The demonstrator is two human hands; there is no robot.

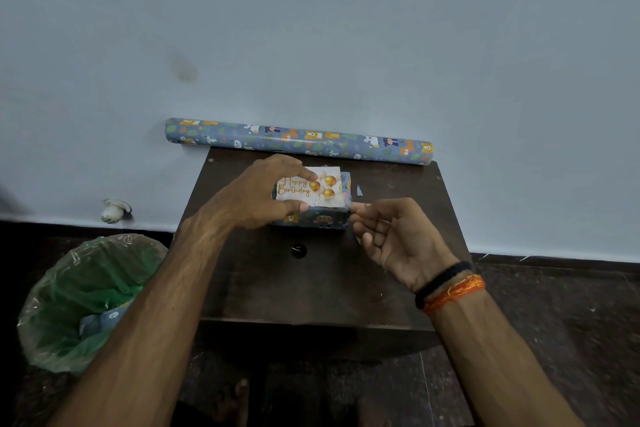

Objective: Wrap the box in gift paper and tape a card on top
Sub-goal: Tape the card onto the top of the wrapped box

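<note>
Blue-papered box (pixel 313 217) sits mid-frame on the table (pixel 322 281), the left hand (pixel 258 192) pinching the card (pixel 308 188) flat on top while the right hand (pixel 391 236), fingers loosely curled, seemingly pinches tape; easing pressure could skew the card.

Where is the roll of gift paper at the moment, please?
In the head view, the roll of gift paper lies across the table's far edge against the wall, behind the wrapped box.
</note>
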